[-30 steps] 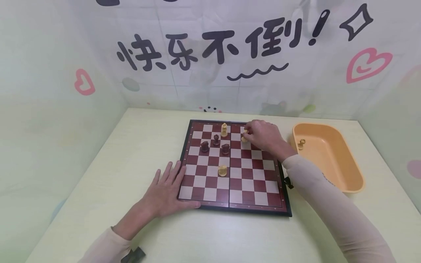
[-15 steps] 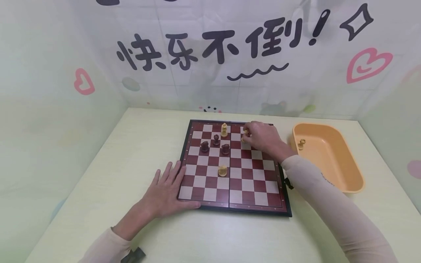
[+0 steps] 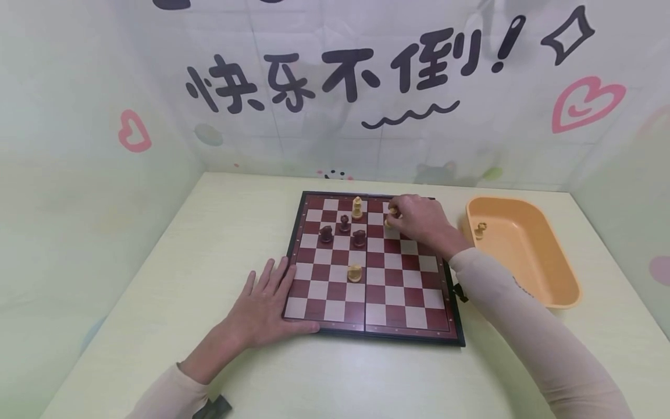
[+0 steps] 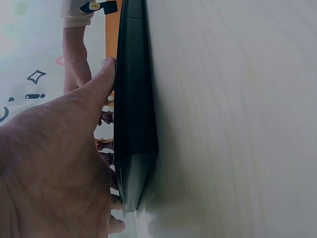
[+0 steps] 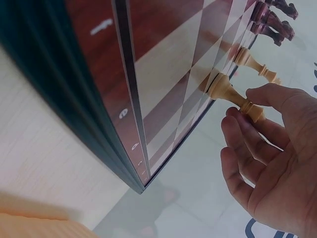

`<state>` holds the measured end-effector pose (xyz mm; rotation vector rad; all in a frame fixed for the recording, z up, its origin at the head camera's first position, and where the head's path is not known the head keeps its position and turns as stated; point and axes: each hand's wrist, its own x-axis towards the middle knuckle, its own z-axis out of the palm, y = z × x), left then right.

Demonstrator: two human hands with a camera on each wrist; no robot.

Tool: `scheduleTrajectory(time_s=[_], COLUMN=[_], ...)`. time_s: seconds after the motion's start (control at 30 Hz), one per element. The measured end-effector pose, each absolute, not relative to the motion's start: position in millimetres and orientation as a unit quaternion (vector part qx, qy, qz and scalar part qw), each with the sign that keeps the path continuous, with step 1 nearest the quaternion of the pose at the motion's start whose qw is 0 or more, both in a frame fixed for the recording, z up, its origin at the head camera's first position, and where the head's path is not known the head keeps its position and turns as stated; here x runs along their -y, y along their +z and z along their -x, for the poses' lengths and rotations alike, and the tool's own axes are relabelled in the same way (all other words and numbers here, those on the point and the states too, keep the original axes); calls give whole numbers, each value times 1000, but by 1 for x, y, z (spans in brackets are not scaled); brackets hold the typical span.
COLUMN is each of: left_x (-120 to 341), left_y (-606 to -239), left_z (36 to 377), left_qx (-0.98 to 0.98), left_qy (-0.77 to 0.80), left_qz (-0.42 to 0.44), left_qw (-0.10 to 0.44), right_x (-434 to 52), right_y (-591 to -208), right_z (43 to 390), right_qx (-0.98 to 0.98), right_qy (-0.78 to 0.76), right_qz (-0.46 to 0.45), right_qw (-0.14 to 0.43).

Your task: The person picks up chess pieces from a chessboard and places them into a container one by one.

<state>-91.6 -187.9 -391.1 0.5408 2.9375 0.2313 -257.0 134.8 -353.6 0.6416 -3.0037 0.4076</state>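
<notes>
My right hand [image 5: 277, 163] pinched pale chess piece [image 5: 233, 95] by its top, plain only from wrist view; left hand [image 3: 264, 308] lay flat, fingers straight, at chessboard [image 3: 398, 291] seven o'clock corner.

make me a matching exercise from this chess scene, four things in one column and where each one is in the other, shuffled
Things:
1. left hand
2. right hand
3. orange tray
4. three dark pieces

Places:
A. on the table right of the board, one light piece inside
B. pinching a light piece at the far side of the board
C. grouped on the far left squares
D. flat at the near left corner

Pairs: 1-D, 2-B, 3-A, 4-C
</notes>
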Motion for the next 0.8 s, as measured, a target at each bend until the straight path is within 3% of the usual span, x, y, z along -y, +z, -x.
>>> scheduleTrajectory(time_s=[0.8], left_x=[188], left_y=[-393], left_z=[92], left_qx=[-978], left_qy=[80], left_qz=[-180], left_qw=[74], right_x=[-137], right_y=[-352], right_z=[255], right_qx=[969], right_qy=[119], right_qz=[-216], right_qw=[29])
